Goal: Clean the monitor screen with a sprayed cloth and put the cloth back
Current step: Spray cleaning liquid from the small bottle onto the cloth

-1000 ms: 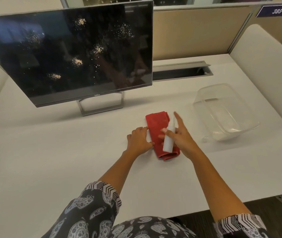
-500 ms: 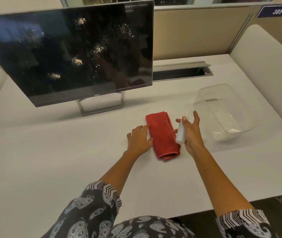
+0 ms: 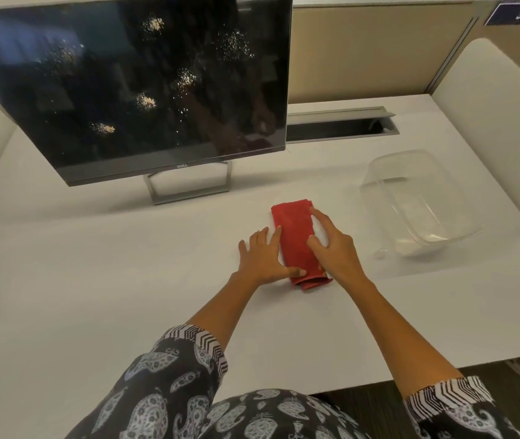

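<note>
A folded red cloth lies on the white desk in front of the monitor, whose dark screen carries several patches of white spray droplets. My left hand lies flat at the cloth's left edge, with its fingertips and thumb touching the cloth. My right hand sits over the cloth's right side, fingers curled round a small white spray bottle. The bottle is mostly hidden by that hand.
A clear plastic container stands on the desk to the right of the cloth. Behind it lies a grey cable tray slot. Beige partition panels close off the back and both sides. The desk's front edge is near my body.
My right hand, with the bottle, has come back from beside the container to the cloth's right side. My left hand has stayed at the cloth's left edge.
</note>
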Action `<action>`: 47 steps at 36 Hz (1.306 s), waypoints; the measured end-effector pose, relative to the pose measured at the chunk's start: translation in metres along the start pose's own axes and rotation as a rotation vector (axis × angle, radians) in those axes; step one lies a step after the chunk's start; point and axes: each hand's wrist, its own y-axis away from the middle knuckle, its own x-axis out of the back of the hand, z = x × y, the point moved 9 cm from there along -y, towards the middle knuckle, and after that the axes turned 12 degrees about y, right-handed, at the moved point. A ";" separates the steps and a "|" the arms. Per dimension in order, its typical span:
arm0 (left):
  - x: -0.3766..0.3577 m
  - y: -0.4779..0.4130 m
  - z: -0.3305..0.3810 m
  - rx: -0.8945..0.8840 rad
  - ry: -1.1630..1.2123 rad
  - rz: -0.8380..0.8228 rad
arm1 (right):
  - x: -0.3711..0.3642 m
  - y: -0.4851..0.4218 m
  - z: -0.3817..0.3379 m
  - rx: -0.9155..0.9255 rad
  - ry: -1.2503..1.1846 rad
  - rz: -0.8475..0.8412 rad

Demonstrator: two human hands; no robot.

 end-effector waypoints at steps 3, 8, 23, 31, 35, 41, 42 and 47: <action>0.000 0.001 0.000 -0.002 -0.005 -0.007 | -0.002 -0.001 0.000 0.020 0.108 -0.008; 0.000 0.000 -0.001 -0.006 -0.020 -0.009 | -0.007 -0.005 0.005 0.000 0.188 -0.042; 0.000 -0.001 -0.003 -0.004 -0.034 0.004 | -0.019 -0.015 0.013 -0.026 0.261 -0.107; 0.000 -0.001 -0.003 0.005 -0.043 0.000 | -0.027 -0.019 0.006 -0.015 0.194 -0.147; 0.000 -0.001 -0.004 0.013 -0.042 -0.002 | -0.031 -0.022 0.002 -0.027 0.121 -0.166; 0.001 -0.001 -0.004 0.023 -0.040 -0.009 | -0.033 -0.029 -0.002 -0.078 -0.073 -0.181; 0.001 -0.001 -0.003 0.023 -0.042 -0.010 | -0.032 -0.030 -0.003 -0.084 -0.079 -0.175; 0.002 0.000 -0.004 0.019 -0.027 -0.010 | -0.028 -0.033 -0.006 -0.105 -0.121 -0.144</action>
